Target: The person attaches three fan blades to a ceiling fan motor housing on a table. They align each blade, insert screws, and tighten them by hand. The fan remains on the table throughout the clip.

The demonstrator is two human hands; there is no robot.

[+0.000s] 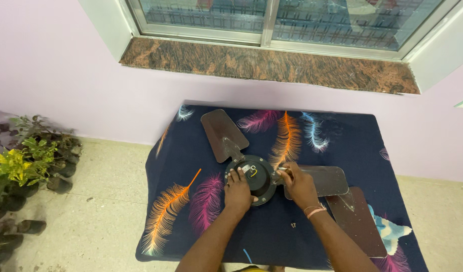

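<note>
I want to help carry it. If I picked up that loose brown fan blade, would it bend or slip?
The loose blade looks like flat, thin metal, so it is probably stiff, not floppy. Its glossy surface suggests it could slip. It lies flat on the cloth, so it should slide, not roll.

two bare forearms, no sleeves, thin pinkish-orange thread band around the right wrist (314, 210)

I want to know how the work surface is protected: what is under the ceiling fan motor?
A dark feather-print cloth lies under the fan motor and its blades, draping over the edges. The table beneath is fully covered, so it cannot be seen.
</note>
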